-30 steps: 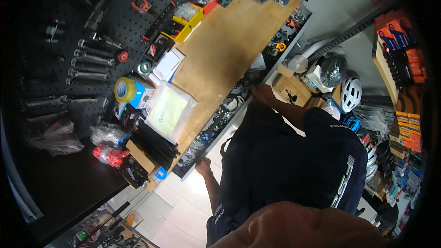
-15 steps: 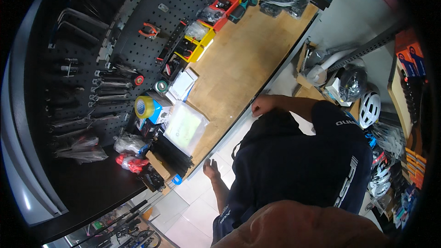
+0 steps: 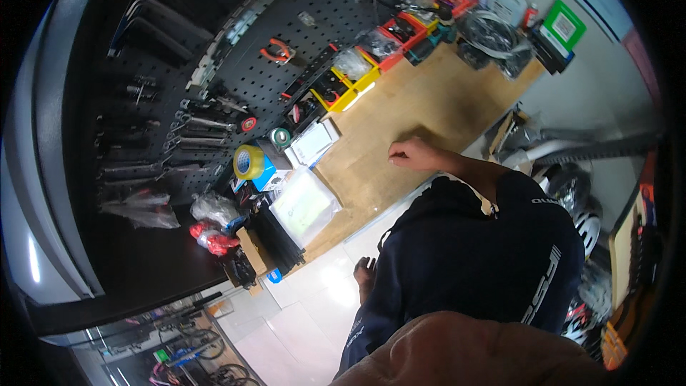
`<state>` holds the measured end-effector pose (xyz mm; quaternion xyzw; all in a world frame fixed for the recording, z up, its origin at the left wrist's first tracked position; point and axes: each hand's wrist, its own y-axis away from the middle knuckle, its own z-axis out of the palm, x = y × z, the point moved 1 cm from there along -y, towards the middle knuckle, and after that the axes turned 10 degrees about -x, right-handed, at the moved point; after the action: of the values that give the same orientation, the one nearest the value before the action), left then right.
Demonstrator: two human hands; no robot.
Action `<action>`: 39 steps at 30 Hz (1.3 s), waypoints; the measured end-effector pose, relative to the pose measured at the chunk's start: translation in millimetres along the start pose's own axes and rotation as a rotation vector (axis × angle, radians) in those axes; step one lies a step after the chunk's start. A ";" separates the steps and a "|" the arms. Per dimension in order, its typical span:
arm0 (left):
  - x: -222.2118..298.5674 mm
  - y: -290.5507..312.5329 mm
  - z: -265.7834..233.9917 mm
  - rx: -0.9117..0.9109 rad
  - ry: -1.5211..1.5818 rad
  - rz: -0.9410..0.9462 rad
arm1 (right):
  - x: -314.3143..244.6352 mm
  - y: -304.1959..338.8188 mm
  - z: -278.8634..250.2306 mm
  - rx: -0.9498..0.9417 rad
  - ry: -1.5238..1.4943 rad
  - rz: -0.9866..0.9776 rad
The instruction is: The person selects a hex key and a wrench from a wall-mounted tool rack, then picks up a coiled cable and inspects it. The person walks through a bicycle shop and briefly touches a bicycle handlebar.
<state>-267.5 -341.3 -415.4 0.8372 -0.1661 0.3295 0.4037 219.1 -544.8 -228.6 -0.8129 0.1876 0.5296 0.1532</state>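
My right hand (image 3: 414, 154) hangs over the wooden workbench (image 3: 379, 129), its fingers curled in loosely, with no object showing in them. Whether it touches the wood, I cannot tell. Down beside my body, past the bench's near edge, is my left hand (image 3: 365, 270), fingers apart and slightly bent, holding nothing. Nearest to the left hand on the bench are a clear plastic sleeve (image 3: 306, 207) with pale paper inside and a bundle of thin black strips (image 3: 275, 238). White boxes (image 3: 313, 143) lie beyond the sleeve.
Along the bench's back stand yellow bins (image 3: 348, 91), red bins (image 3: 400, 39) and a roll of yellow tape (image 3: 249, 163). Wrenches (image 3: 204, 123) and orange-handled pliers (image 3: 277, 51) hang on the pegboard. At the far end lies coiled cable (image 3: 489, 32). Helmets (image 3: 589, 232) are at my right.
My right hand has moved from the bench's near edge to over its top. My left hand has drawn in closer to my body. The view has shifted and turned.
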 end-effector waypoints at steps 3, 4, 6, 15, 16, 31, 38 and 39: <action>-31.1 18.1 23.5 0.111 -0.692 0.358 | 4.6 -23.5 -3.9 -0.011 0.037 -0.005; -40.5 23.9 28.6 0.073 -0.427 0.144 | 5.9 -31.5 -2.9 -0.034 0.043 -0.009; -49.8 44.4 42.1 0.107 -0.240 -0.049 | 8.0 -44.1 1.2 -0.071 0.067 -0.028; -2.6 114.4 67.1 0.352 0.260 -0.394 | 14.0 -70.9 28.1 -0.021 0.331 -0.136; 8.1 116.0 65.3 0.391 0.319 -0.402 | 15.0 -71.3 29.4 -0.004 0.302 -0.132; 255.2 -29.3 1.2 0.245 0.181 0.139 | 23.1 -71.0 33.5 0.011 0.278 -0.124; 284.1 -55.3 -25.2 -0.165 0.436 -0.132 | 22.7 -68.0 34.7 0.037 0.311 -0.135; 284.9 -56.6 -26.9 -0.174 0.412 -0.136 | 23.3 -67.8 35.1 0.041 0.307 -0.139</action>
<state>-40.6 -288.6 -239.8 0.7235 -0.0510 0.4500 0.5210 231.2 -472.7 -260.4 -0.8920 0.1629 0.3834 0.1757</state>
